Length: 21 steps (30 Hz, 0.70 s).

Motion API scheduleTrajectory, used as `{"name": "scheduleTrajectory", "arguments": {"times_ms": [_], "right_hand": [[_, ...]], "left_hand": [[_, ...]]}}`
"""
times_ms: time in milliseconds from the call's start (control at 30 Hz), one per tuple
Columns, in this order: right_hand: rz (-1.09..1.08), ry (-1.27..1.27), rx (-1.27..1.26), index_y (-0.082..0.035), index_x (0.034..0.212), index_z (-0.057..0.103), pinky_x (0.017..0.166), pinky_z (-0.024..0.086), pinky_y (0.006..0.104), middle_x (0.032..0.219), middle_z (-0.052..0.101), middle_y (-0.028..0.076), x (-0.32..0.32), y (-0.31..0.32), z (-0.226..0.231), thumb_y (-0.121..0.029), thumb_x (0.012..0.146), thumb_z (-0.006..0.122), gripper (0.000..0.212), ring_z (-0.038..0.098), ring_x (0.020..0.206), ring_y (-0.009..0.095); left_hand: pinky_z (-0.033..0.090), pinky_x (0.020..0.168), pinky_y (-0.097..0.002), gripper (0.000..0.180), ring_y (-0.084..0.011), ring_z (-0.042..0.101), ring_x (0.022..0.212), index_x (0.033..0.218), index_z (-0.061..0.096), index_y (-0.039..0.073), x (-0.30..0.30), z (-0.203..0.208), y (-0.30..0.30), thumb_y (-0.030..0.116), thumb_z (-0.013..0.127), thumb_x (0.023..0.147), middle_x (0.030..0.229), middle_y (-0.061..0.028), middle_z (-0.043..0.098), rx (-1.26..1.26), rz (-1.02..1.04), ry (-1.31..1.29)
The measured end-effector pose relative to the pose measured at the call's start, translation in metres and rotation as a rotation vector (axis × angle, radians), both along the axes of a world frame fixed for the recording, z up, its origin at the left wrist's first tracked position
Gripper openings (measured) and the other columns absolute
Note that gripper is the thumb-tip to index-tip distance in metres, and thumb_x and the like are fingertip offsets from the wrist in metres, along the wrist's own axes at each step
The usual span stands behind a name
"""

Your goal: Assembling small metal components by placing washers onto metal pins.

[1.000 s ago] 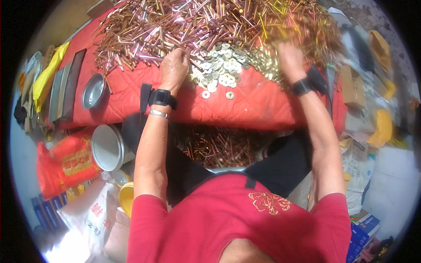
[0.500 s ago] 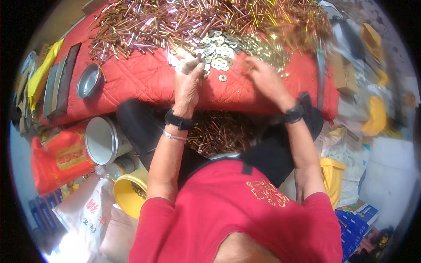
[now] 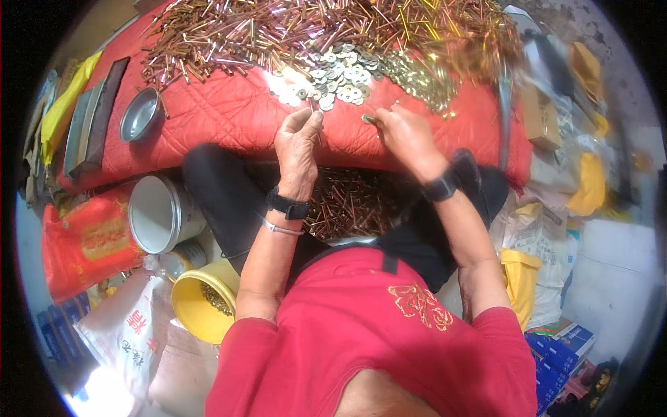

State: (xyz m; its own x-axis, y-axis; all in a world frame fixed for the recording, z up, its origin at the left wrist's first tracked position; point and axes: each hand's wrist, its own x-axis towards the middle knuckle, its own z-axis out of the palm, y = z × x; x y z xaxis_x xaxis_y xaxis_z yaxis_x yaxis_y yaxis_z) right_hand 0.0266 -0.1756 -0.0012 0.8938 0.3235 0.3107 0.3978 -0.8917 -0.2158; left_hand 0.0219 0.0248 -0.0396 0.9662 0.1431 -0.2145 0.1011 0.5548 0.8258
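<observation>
My left hand (image 3: 297, 139) is raised over the near edge of a red quilted mat (image 3: 222, 118), pinching a thin copper-coloured pin between thumb and fingers. My right hand (image 3: 403, 132) is close beside it and holds a small round washer at its fingertips. Just beyond the hands lies a heap of silvery washers (image 3: 333, 76). Behind that spreads a big pile of copper and brass pins (image 3: 278, 31). A tray of finished pins (image 3: 347, 205) rests in my lap between my forearms.
A small metal bowl (image 3: 139, 115) sits on the mat at the left. A white tin (image 3: 160, 212), a yellow bucket (image 3: 201, 302) and a red sack (image 3: 87, 236) stand at my left. Bags and boxes (image 3: 556, 229) crowd the right side.
Both hands drew back from the piles toward the mat's near edge and came together. The left now pinches a pin and the right a washer.
</observation>
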Motion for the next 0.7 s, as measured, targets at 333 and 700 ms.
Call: {"name": "scheduleTrajectory", "arguments": {"times_ms": [333, 700], "right_hand": [[0.129, 0.459, -0.53, -0.002, 0.085, 0.07, 0.071, 0.054, 0.0428, 0.089, 0.068, 0.019, 0.068, 0.025, 0.034, -0.013, 0.075, 0.055, 0.021, 0.068, 0.083, 0.033], [0.122, 0.221, 0.521, -0.01, 0.103, 0.067, 0.072, 0.051, 0.0394, 0.09, 0.067, 0.014, 0.013, -0.018, 0.004, -0.012, 0.083, 0.062, 0.021, 0.065, 0.082, 0.032]], "left_hand": [[0.051, 0.064, -0.0279, 0.024, -0.0139, 0.059, 0.071, 0.106, 0.056, 0.0, -0.006, 0.01, -0.017, 0.019, 0.058, 0.092, 0.086, -0.0053, 0.06, -0.186, -0.069, 0.039], [0.051, 0.063, -0.0271, 0.024, -0.0135, 0.058, 0.069, 0.106, 0.056, -0.001, -0.004, 0.0, -0.014, 0.018, 0.059, 0.091, 0.083, -0.0046, 0.059, -0.17, -0.081, 0.04]]}}
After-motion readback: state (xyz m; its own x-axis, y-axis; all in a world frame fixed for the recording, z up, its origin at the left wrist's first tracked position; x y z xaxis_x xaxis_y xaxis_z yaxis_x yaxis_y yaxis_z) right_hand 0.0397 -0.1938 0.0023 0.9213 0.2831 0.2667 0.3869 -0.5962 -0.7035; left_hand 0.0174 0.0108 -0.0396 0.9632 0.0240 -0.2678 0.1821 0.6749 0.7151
